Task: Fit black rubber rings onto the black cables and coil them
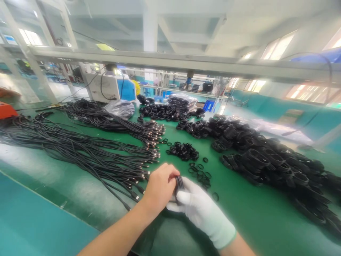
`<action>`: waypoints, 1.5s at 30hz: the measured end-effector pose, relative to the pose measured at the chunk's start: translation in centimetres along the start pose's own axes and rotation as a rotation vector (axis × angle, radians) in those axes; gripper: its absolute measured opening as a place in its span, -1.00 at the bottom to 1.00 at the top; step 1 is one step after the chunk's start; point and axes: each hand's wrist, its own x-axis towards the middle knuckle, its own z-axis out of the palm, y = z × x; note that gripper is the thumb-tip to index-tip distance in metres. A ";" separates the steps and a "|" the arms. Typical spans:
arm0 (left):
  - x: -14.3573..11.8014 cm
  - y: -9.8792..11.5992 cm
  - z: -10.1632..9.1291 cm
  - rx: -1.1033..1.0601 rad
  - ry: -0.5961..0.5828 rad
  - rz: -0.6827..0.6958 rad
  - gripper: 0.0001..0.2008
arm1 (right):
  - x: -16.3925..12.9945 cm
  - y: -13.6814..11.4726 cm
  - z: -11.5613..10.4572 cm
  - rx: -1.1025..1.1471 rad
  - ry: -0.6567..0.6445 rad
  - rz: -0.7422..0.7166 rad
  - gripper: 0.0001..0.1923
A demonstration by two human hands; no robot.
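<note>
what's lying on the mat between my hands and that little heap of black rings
Head view: a scatter of loose black rings lies on the green mat there.
</note>
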 end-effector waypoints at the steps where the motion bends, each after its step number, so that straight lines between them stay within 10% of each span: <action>1: 0.3 0.1 -0.5 -0.029 -0.069 -0.025 -0.77 | 0.0 0.0 -0.2 0.051 -0.014 0.003 -0.63; 10: 2.6 -1.0 -4.1 -0.574 -0.694 -0.001 -0.60 | 0.0 -0.3 -0.3 0.342 -0.165 0.189 -0.50; 16: 2.4 -1.2 -3.1 -0.268 -0.490 -0.060 -0.69 | 0.1 -0.3 -0.9 -0.224 0.187 0.012 -0.53; 24: 2.2 -2.0 -3.0 -0.361 -0.249 -0.162 -0.71 | -0.3 -1.0 -0.8 -0.164 0.075 -0.060 -0.53; 29: 2.3 -2.9 -2.9 -0.249 -0.239 -0.167 -0.73 | -0.4 -3.0 -0.7 -0.650 0.366 -0.075 -0.51; 37: 1.8 -3.3 -1.5 0.002 -0.278 -0.091 -0.80 | 1.6 -14.4 -9.1 -1.535 1.001 -0.080 -0.47; 45: 1.9 -3.4 -0.9 0.165 -0.392 -0.043 -0.84 | 6.3 -19.9 -17.7 -1.900 1.145 0.086 -0.65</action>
